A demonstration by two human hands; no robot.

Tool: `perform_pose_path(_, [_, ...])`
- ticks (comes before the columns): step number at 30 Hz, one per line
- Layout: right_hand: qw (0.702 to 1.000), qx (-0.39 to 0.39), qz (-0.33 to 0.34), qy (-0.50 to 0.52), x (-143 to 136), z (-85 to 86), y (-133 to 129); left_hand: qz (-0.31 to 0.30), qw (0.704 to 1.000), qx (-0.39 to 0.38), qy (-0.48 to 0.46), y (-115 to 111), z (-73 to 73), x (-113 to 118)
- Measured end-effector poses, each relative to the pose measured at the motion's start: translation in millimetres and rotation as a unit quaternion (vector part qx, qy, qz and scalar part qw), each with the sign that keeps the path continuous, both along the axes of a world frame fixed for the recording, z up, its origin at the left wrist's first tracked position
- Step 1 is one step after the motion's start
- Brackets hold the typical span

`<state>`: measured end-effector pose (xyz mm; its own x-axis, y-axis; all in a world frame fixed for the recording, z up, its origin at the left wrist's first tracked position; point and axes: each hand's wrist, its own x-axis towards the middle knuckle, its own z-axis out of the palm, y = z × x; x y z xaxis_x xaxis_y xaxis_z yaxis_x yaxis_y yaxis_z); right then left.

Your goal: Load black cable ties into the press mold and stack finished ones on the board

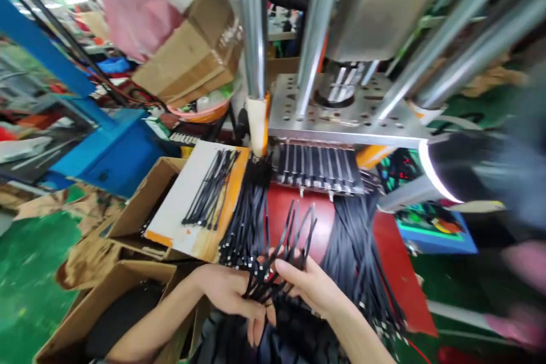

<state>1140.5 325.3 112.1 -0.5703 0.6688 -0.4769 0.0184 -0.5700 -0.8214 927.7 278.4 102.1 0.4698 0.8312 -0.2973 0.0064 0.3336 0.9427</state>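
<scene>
Several thin black straps with small metal ends [294, 227] fan upward from between my two hands, low in the middle of the head view. My right hand [301, 278] is closed round them, thumb on top. Against their lower ends is my left hand [239, 296], its fingers bent and pointing down around the bundle. More black straps [249, 210] lie in a pile just beyond my left hand. To the right, a larger bundle of black straps [352, 244] hangs over the red tabletop [392, 244].
A machine with a perforated metal plate [290, 125] and upright rods stands ahead, a row of straps [318, 165] under it. Left are a white board [179, 199] with straps, cardboard boxes [140, 205] and a blue stand [115, 153]. A dark lamp-like tube [456, 168] is right.
</scene>
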Motion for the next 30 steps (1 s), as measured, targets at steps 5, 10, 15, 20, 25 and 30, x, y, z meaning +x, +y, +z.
perform_pose_path(5, [0.989, 0.124, 0.075, -0.015, -67.8, 8.8, 63.1, 0.181, 0.983, -0.008, -0.019, -11.9, 0.0, -46.4])
perform_pose_path(10, [0.958, 0.271, 0.090, -0.022, -146.6, 16.6, 128.1, 0.345, 0.938, 0.016, -0.042, 0.0, -6.3, -87.0])
perform_pose_path(15, [0.919, 0.362, 0.051, -0.145, -177.4, 21.5, 163.4, 0.478, 0.877, 0.039, 0.009, 13.6, -12.7, -112.1])
perform_pose_path(20, [0.856, 0.430, 0.010, -0.287, -77.8, -25.3, 79.8, 0.472, 0.861, 0.065, 0.181, -16.5, -11.2, -107.4])
perform_pose_path(25, [0.669, 0.599, 0.008, -0.440, -10.9, -69.0, -24.6, 0.387, 0.848, 0.158, 0.325, -38.5, 14.2, -58.6])
perform_pose_path(30, [0.635, 0.554, 0.028, -0.537, -30.9, -66.6, -26.5, 0.120, 0.974, 0.068, 0.181, -47.4, 18.0, -9.2])
